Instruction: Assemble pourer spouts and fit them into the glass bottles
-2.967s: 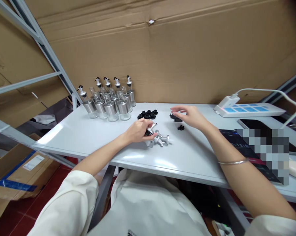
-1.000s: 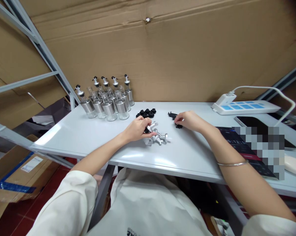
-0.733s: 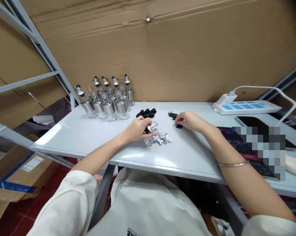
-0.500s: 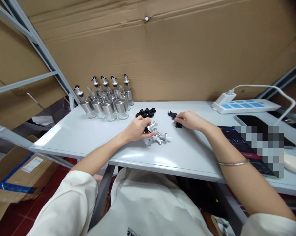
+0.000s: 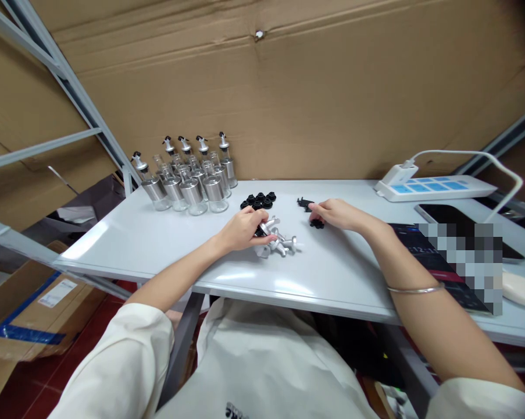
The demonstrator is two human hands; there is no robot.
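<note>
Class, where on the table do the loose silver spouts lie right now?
In the head view, the loose silver spouts lie on the table, just right of the left hand and nearer the camera than the black stoppers.

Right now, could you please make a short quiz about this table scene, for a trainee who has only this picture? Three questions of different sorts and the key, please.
1. Multiple choice: what does the left grip hold? A) a white plug; B) a silver-and-black piece; C) a power strip.
2. True or false: from left to right in the picture, the round black parts lie between the glass bottles and the right grip.
3. Count: how many bottles can be seen wearing a silver pouring top?

Key: 1. B. 2. True. 3. Five.
</note>
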